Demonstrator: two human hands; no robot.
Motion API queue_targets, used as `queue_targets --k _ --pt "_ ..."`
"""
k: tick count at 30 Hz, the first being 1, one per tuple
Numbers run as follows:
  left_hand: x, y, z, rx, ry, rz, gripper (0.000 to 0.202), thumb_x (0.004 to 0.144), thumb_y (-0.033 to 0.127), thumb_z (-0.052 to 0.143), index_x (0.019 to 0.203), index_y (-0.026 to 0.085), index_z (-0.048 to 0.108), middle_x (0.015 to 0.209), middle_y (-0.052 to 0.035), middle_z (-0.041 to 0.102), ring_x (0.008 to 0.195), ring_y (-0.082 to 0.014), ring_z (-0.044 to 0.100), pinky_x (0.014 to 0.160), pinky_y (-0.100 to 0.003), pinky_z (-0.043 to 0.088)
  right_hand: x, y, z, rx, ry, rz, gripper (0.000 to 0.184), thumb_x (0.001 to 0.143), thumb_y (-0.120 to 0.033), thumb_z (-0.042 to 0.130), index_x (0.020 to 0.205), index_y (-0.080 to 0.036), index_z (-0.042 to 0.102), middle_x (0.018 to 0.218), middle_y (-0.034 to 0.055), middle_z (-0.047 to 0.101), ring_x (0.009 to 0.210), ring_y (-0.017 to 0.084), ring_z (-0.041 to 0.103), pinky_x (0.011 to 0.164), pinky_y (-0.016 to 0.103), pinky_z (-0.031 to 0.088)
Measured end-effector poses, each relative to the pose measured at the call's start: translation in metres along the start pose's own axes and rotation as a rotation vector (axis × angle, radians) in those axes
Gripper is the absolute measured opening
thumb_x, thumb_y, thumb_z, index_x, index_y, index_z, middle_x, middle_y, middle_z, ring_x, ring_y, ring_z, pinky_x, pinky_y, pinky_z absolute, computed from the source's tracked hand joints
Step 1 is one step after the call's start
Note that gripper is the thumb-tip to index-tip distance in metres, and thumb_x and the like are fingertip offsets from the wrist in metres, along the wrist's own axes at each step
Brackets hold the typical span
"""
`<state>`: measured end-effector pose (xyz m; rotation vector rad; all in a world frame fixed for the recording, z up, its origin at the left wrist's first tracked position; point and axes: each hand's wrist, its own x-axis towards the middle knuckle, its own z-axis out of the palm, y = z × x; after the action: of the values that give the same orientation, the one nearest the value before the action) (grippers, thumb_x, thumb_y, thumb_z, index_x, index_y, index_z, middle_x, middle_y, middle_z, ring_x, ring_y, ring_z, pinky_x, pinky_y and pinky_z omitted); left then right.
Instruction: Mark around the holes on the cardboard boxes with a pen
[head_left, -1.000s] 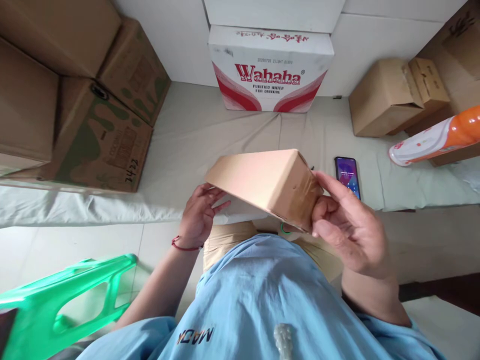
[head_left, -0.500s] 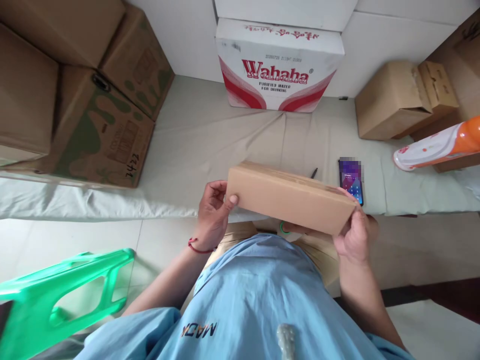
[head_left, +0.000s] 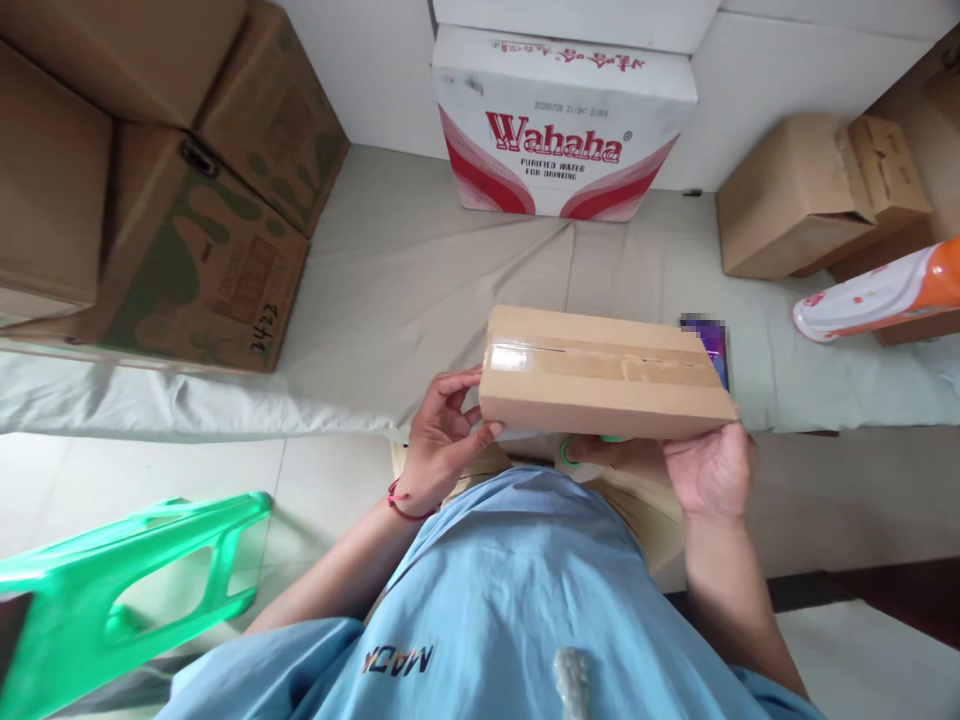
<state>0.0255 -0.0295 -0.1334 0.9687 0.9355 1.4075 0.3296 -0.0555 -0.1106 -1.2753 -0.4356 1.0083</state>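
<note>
Box (head_left: 596, 395) plain tan with glossy tape (head_left: 540, 357) stripe, shirt (head_left: 495, 580) light blue, stool (head_left: 79, 585) bright green, water carton (head_left: 566, 140) white with red curves, bracelet (head_left: 397, 508) red.

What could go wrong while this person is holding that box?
Two things, perhaps. The left hand and right hand hold the cardboard box by its ends, and it appears near the front edge of the cloth-covered surface, so a slip might send it to the floor. Also, the box partly hides the phone in this view; setting it down there could knock or cover the phone.
</note>
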Motion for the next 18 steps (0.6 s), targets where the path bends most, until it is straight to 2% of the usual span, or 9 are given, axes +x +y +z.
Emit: queue_targets --k 4,7,9,11,13,16,18 --pt "0.004 0.002 -0.009 -0.145 0.142 -0.193 0.037 0.074 0.037 0.092 0.105 0.023 0.079 0.104 -0.0035 0.071 0.092 -0.0167 0.065 0.074 -0.023 0.056 -0.01 0.002 0.0 -0.041 -0.151 -0.095 0.051 0.099 -0.066 0.068 0.137 -0.032 0.074 0.144 0.0048 0.075 0.146 0.028 0.063 0.124 0.05 0.052" --pt "0.008 0.001 -0.014 -0.142 0.256 -0.254 0.044 0.081 0.057 0.087 0.107 0.022 0.08 0.105 -0.0051 0.074 0.093 -0.0191 0.066 0.073 -0.026 0.055 -0.017 0.002 0.001 -0.118 -0.273 -0.122 0.068 0.093 -0.07 0.075 0.149 -0.033 0.066 0.151 0.0072 0.07 0.149 0.031 0.06 0.126 0.053 0.05" --pt "0.01 -0.001 -0.017 -0.087 0.274 -0.302 0.051 0.077 0.056 0.093 0.113 0.022 0.08 0.111 -0.0058 0.077 0.1 -0.0214 0.07 0.077 -0.027 0.055 -0.023 0.001 0.003 -0.158 -0.334 -0.139 0.078 0.09 -0.073 0.077 0.155 -0.034 0.061 0.159 0.0075 0.064 0.154 0.032 0.056 0.127 0.053 0.05" --pt "0.011 -0.004 -0.02 -0.061 0.242 -0.352 0.057 0.07 0.046 0.1 0.117 0.021 0.08 0.118 -0.0067 0.079 0.11 -0.0245 0.072 0.085 -0.028 0.056 -0.031 0.001 0.006 -0.192 -0.385 -0.173 0.082 0.09 -0.075 0.078 0.159 -0.036 0.057 0.166 0.0068 0.059 0.158 0.032 0.052 0.129 0.052 0.049" --pt "0.012 -0.007 -0.022 -0.067 0.206 -0.376 0.059 0.068 0.04 0.101 0.12 0.02 0.08 0.122 -0.0081 0.079 0.117 -0.0268 0.072 0.089 -0.03 0.057 -0.041 0.0 0.011 -0.223 -0.435 -0.219 0.085 0.091 -0.074 0.078 0.163 -0.038 0.053 0.171 0.0061 0.053 0.161 0.033 0.049 0.13 0.051 0.048" --pt "0.012 -0.011 -0.026 -0.097 0.18 -0.364 0.056 0.071 0.038 0.099 0.121 0.022 0.08 0.124 -0.0075 0.078 0.116 -0.0241 0.071 0.088 -0.027 0.058 -0.053 -0.001 0.017 -0.215 -0.509 -0.256 0.094 0.089 -0.072 0.081 0.17 -0.042 0.043 0.176 0.0044 0.047 0.163 0.033 0.048 0.129 0.053 0.05" --pt "0.012 -0.014 -0.028 -0.11 0.182 -0.315 0.053 0.072 0.036 0.1 0.121 0.026 0.08 0.125 -0.006 0.076 0.11 -0.0204 0.07 0.084 -0.025 0.059 -0.055 -0.003 0.018 -0.195 -0.561 -0.244 0.094 0.089 -0.071 0.082 0.17 -0.042 0.042 0.174 0.004 0.05 0.16 0.033 0.051 0.127 0.053 0.053"
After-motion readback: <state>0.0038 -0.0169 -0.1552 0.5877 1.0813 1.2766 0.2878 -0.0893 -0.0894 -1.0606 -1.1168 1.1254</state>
